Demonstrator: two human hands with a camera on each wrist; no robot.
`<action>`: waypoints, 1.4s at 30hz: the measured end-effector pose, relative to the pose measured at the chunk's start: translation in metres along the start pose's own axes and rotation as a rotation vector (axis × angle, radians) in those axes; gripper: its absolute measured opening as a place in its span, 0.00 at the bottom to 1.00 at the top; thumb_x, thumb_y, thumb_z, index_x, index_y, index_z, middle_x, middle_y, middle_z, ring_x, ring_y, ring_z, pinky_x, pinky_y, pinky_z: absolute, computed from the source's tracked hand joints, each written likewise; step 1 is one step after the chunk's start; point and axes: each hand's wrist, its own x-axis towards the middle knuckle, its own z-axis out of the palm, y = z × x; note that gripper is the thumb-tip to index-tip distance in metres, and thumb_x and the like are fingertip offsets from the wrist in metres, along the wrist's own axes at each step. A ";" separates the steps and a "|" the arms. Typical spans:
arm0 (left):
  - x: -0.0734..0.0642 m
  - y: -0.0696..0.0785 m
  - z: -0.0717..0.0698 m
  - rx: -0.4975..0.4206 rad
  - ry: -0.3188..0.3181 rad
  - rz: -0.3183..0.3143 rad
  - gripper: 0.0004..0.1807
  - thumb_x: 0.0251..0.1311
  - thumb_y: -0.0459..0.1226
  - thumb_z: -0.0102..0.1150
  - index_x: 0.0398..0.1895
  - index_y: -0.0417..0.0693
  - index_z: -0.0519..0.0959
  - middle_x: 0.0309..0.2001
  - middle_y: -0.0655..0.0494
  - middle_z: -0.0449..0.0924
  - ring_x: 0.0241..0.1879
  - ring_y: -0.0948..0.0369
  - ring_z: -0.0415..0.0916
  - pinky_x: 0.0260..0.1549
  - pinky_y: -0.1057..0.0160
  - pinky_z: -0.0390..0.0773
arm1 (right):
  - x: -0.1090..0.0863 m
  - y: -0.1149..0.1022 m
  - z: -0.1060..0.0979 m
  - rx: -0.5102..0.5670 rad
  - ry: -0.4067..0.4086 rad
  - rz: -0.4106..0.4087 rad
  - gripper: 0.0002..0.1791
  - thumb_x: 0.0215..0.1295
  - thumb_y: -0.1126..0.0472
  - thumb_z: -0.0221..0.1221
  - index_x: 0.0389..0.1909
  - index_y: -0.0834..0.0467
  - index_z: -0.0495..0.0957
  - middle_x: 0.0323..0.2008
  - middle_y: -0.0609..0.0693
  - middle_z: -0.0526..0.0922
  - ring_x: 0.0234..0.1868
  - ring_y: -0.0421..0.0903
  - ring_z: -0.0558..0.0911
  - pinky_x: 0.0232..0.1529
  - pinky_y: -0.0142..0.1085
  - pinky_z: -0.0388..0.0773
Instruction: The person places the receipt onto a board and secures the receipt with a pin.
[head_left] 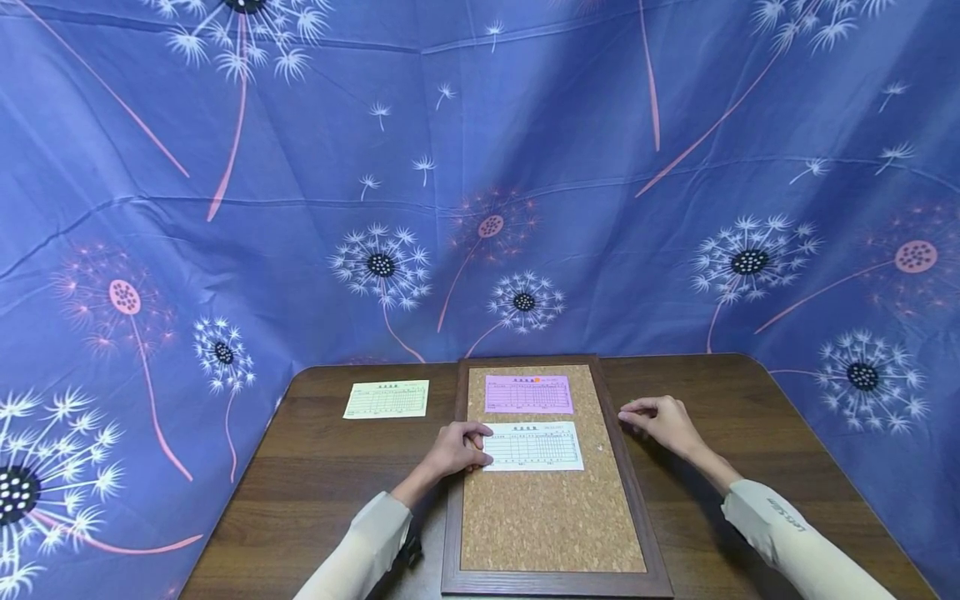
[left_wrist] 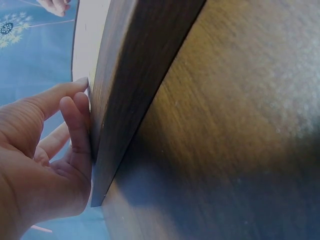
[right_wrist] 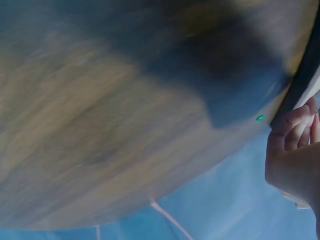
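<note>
A white printed form slip [head_left: 534,447] lies on the corkboard [head_left: 551,525], just below a purple form slip [head_left: 528,395]. My left hand [head_left: 456,448] pinches the white slip's left edge, and in the left wrist view the same hand [left_wrist: 47,150] is against the board's wooden frame [left_wrist: 117,75]. Past the frame's right side, my right hand [head_left: 670,427] has its thumb and fingers drawn together. In the right wrist view, a tiny pale glint shows at that hand's [right_wrist: 295,155] fingertips, too small to identify. An orange spot, seemingly a pin [head_left: 536,380], marks the purple slip's top.
A pale green form slip [head_left: 386,400] lies on the brown wooden table [head_left: 300,492], left of the board. A small green object [right_wrist: 260,118] rests on the table near the right hand. Behind the table hangs a blue dandelion-print cloth [head_left: 600,275], which also runs along both sides.
</note>
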 end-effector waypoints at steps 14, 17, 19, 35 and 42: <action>-0.003 -0.002 -0.002 -0.020 0.002 0.007 0.22 0.46 0.25 0.75 0.48 0.32 0.83 0.27 0.49 0.81 0.14 0.70 0.71 0.15 0.72 0.75 | 0.013 -0.041 0.030 0.134 -0.068 -0.009 0.06 0.62 0.65 0.69 0.37 0.64 0.88 0.26 0.57 0.89 0.23 0.46 0.84 0.20 0.29 0.77; -0.003 -0.002 -0.003 -0.018 0.002 0.002 0.22 0.47 0.25 0.75 0.48 0.32 0.83 0.27 0.50 0.81 0.14 0.70 0.71 0.15 0.72 0.75 | 0.017 -0.047 0.037 0.163 -0.092 -0.020 0.06 0.63 0.65 0.69 0.37 0.65 0.87 0.25 0.59 0.88 0.21 0.48 0.83 0.19 0.29 0.76; -0.002 -0.003 -0.003 -0.017 0.004 0.000 0.22 0.47 0.25 0.75 0.48 0.32 0.84 0.27 0.49 0.81 0.14 0.70 0.71 0.15 0.72 0.75 | 0.019 -0.051 0.042 0.176 -0.109 -0.029 0.07 0.63 0.65 0.69 0.38 0.66 0.87 0.24 0.60 0.87 0.19 0.49 0.82 0.17 0.29 0.75; 0.001 -0.003 -0.003 -0.027 0.000 -0.005 0.21 0.47 0.26 0.76 0.48 0.34 0.84 0.27 0.49 0.81 0.14 0.71 0.71 0.15 0.73 0.74 | 0.032 -0.074 0.083 0.156 -0.248 -0.073 0.06 0.63 0.67 0.68 0.37 0.67 0.88 0.29 0.55 0.89 0.24 0.34 0.75 0.24 0.26 0.72; 0.003 -0.002 -0.002 -0.004 -0.005 0.017 0.21 0.47 0.25 0.75 0.48 0.32 0.84 0.27 0.51 0.80 0.14 0.70 0.71 0.15 0.74 0.74 | 0.035 -0.074 0.094 0.128 -0.261 -0.130 0.06 0.62 0.67 0.68 0.37 0.66 0.89 0.30 0.55 0.90 0.25 0.32 0.76 0.27 0.25 0.74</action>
